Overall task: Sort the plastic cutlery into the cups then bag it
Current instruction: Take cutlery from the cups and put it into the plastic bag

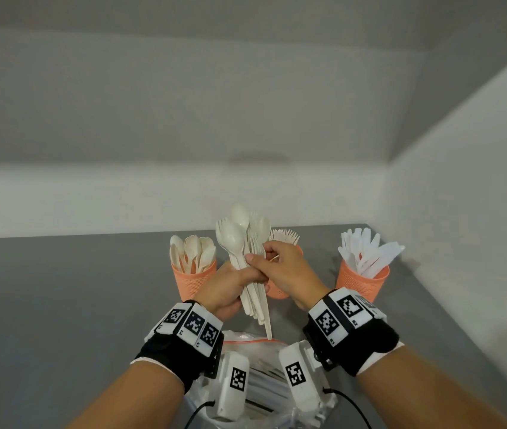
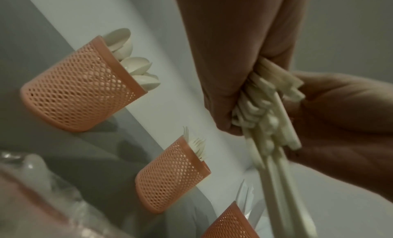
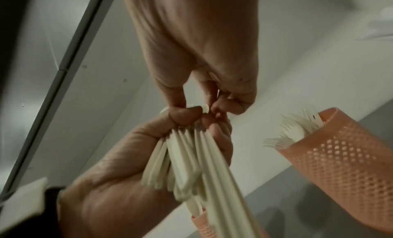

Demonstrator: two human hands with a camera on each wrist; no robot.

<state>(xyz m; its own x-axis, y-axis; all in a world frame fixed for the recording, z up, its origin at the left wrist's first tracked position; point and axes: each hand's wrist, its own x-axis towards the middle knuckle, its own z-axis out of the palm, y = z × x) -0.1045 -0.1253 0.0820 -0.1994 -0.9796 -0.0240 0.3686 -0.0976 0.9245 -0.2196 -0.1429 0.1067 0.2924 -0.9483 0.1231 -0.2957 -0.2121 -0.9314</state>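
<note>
My left hand [image 1: 246,281] grips a bundle of white plastic cutlery [image 1: 236,239] upright, spoon heads up, above a clear zip bag [image 1: 255,348]. My right hand [image 1: 260,257] pinches the bundle just above the left fist. In the left wrist view the left hand [image 2: 229,107] wraps the handles [image 2: 261,110]. The right wrist view has the right hand [image 3: 208,107] pinching at the bundle's top [image 3: 191,157]. Three orange mesh cups stand behind: a spoon cup [image 1: 193,280], a fork cup [image 1: 277,292] mostly hidden by my hands, and a knife cup [image 1: 360,280].
The cups stand on a grey table [image 1: 60,289] close to the white back wall; a side wall [image 1: 462,243] runs along the right, near the knife cup. The bag, with cutlery inside, lies at the table's near edge under my wrists.
</note>
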